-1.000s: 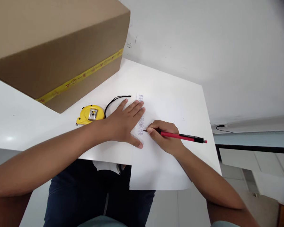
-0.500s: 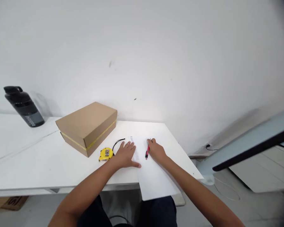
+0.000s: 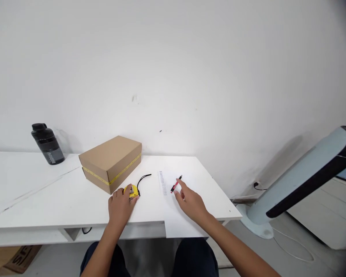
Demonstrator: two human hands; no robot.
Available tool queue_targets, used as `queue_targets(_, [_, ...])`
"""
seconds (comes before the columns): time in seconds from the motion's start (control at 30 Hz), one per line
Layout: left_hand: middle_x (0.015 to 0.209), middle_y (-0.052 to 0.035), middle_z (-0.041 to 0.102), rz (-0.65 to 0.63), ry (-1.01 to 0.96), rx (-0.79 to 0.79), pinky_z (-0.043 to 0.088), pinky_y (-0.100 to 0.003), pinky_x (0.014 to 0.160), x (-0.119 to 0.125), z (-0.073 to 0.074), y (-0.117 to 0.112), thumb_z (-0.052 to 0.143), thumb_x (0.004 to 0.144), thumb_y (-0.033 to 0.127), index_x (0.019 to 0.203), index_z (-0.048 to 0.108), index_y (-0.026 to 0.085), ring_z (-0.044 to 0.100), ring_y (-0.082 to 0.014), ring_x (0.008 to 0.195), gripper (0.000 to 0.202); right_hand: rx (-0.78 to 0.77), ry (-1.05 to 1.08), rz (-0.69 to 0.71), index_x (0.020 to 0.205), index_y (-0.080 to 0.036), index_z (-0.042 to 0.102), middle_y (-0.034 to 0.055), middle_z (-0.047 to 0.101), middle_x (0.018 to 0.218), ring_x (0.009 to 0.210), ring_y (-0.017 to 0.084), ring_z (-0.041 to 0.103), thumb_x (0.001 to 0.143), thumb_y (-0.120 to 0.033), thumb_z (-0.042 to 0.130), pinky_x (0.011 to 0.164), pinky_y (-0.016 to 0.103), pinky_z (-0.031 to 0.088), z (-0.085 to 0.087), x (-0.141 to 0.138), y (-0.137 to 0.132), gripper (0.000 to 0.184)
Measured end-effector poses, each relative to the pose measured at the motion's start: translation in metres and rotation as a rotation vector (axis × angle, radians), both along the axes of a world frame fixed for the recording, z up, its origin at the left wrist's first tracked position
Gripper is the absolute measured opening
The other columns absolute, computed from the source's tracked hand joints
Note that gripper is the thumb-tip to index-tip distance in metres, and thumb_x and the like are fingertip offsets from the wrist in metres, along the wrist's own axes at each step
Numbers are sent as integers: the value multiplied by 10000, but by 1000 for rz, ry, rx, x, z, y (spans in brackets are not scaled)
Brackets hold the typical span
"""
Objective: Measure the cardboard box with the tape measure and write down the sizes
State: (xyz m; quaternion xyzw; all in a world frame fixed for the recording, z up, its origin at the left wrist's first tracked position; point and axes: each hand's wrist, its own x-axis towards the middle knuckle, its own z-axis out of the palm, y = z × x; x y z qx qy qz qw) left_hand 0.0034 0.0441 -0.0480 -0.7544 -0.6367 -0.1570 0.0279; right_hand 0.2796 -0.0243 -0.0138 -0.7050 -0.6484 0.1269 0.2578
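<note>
A yellow tape measure [image 3: 135, 191] with a black wrist strap rests on the table, and the fingers and thumb of my left hand [image 3: 120, 206] are wrapped round it. On the white sheet of paper [image 3: 178, 223] lies a red and black pen [image 3: 175, 187]. The index fingertip of my right hand [image 3: 192, 203] is at the pen, the thumb apart from it, so this hand looks open. Small printed text runs along the paper's left edge, and its near end hangs over the table edge. Behind the tape measure stands a closed cardboard box [image 3: 112, 156] with a yellow band round its side.
A black water bottle [image 3: 49, 146] stands at the back left of the white table [image 3: 54, 200], near the wall. To the right of the table rises a pale tower-shaped appliance [image 3: 302, 173] on the floor. Another cardboard carton [image 3: 14, 257] sits under the table at left.
My left hand has gone from lying flat on the paper to gripping the tape measure. My right hand has let go of the pen, which now lies turned on the paper.
</note>
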Motion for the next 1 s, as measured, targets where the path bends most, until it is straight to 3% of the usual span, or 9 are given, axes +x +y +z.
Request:
queue_targets(0.1, [1155, -94, 678, -106, -116, 66, 514, -374, 812, 5, 1, -13, 646, 900, 448, 1343, 595, 273, 665, -275, 1020, 479, -56, 264, 91, 1479, -229, 487, 70, 692, 1069, 819, 215, 642, 969, -525, 471, 810, 388, 506, -1, -9, -14, 590])
queue_targets(0.23, [1072, -77, 685, -351, -235, 373, 522, -344, 771, 25, 2, -47, 712, 860, 506, 1307, 609, 281, 685, -243, 943, 511, -265, 832, 335, 1558, -298, 327, 110, 600, 1344, 938, 207, 653, 866, -630, 647, 739, 342, 538, -8, -21, -25, 832])
queue_targets(0.27, [1078, -81, 691, -415, -239, 434, 523, -358, 790, 32, 4, -57, 712, 862, 511, 1315, 600, 283, 688, -245, 943, 519, -279, 963, 381, 1558, -297, 318, 111, 610, 1315, 939, 205, 654, 848, -634, 674, 701, 319, 534, -9, -25, -29, 862])
queue_targets(0.33, [1120, -92, 708, -535, -247, 512, 516, -406, 886, 45, 10, -75, 703, 877, 511, 1366, 549, 276, 697, -254, 981, 564, -226, 1160, 399, 1467, -283, 447, 76, 655, 1173, 901, 188, 646, 812, -607, 738, 678, 290, 521, -10, -34, -39, 787])
queue_targets(0.43, [1196, -112, 723, -639, -344, 507, 457, -484, 1047, 56, 21, -93, 685, 885, 545, 1482, 395, 247, 703, -265, 1065, 727, -125, 1291, 303, 1238, -268, 632, 28, 671, 1030, 863, 166, 626, 782, -541, 802, 692, 270, 507, -7, -42, -55, 558])
queue_targets(0.53, [1253, -101, 714, -654, -483, 359, 461, -473, 1076, 53, 31, -104, 669, 901, 535, 1497, 360, 257, 701, -239, 1112, 727, -170, 1348, 218, 1211, -278, 661, 3, 665, 919, 714, 129, 583, 800, -551, 781, 593, 246, 465, -2, -39, -68, 508])
queue_targets(0.7, [1303, -71, 700, -729, -532, 268, 482, -432, 1080, 43, 38, -115, 710, 907, 385, 1300, 589, 280, 679, -210, 1179, 424, -184, 1405, 155, 1204, -272, 675, -1, 647, 893, 659, 104, 536, 753, -574, 811, 536, 217, 436, 2, -37, -81, 560])
queue_targets(0.87, [1049, -16, 784, -698, -534, 519, 491, -401, 1053, 30, 27, -108, 692, 906, 135, 1104, 656, 249, 740, -151, 957, 231, -116, 1379, 115, 1222, -276, 657, 15, 669, 973, 700, 112, 538, 741, -515, 843, 547, 215, 466, 1, -39, -88, 569])
queue_targets(1.0, [1005, -46, 777, -417, -457, 801, 531, -358, 938, -10, 35, -69, 660, 914, 135, 1051, 659, 217, 719, -174, 989, 160, -80, 1326, 90, 1265, -275, 639, 26, 684, 1003, 737, 135, 579, 740, -477, 851, 594, 247, 518, -3, -34, -94, 601])
